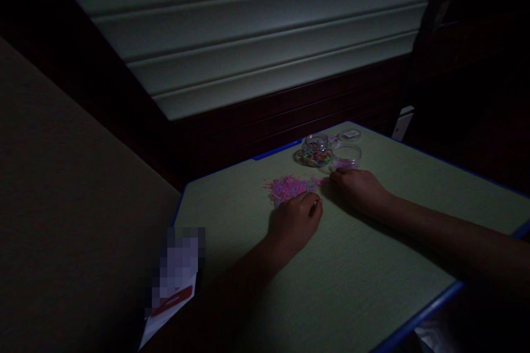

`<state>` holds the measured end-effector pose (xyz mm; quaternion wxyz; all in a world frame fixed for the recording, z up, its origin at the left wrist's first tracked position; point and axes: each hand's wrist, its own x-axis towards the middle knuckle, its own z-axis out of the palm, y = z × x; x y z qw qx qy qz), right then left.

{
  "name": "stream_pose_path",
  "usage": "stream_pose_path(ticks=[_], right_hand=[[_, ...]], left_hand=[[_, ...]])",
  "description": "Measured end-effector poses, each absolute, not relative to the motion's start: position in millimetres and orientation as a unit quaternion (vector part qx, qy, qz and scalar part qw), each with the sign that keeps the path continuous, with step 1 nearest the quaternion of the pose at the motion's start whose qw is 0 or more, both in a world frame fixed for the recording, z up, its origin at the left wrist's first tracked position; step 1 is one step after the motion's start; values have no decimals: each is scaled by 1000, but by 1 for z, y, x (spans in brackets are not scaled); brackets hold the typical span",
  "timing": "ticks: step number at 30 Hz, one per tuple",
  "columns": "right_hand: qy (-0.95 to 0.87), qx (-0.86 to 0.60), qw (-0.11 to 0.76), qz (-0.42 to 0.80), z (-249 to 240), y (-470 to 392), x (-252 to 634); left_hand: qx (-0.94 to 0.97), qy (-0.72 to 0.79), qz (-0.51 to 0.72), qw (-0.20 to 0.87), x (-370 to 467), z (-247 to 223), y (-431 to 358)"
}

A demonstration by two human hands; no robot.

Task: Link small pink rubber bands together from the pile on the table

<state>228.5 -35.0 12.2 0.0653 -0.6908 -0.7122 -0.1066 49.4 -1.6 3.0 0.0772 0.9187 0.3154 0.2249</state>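
A loose heap of thin pink and purple strands, perhaps tiny elastic bands (pixel 287 187), lies on the pale table. My left hand (pixel 295 219) rests at the heap's near edge, fingers curled and thumb bent toward them; what they hold, if anything, is hidden. Just right of the heap, my right hand (pixel 360 188) is low over the table with its fingertips pinched together. A few pink strands trail toward those fingertips, but their contents cannot be made out. Behind my right hand stands a clear round container (pixel 346 153) with some pink strands inside.
A clear jar (pixel 317 151) of multicoloured loops stands left of the container. A clear lid (pixel 350 135) with a label lies near the far corner. The table (pixel 381 270) has blue edging. White paper with red print (pixel 176 298) is at lower left. The light is dim.
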Motion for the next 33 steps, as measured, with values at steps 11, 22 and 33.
stream_pose_path(ticks=[11,22,33], right_hand=[[-716,-685,130,-39,15,-34,241],[-796,-577,182,22,26,-43,242],[-809,-555,190,43,30,-46,241]], left_hand=[[916,325,220,86,49,2,-2],[915,331,217,84,49,5,-2],[908,335,235,95,50,7,-3]])
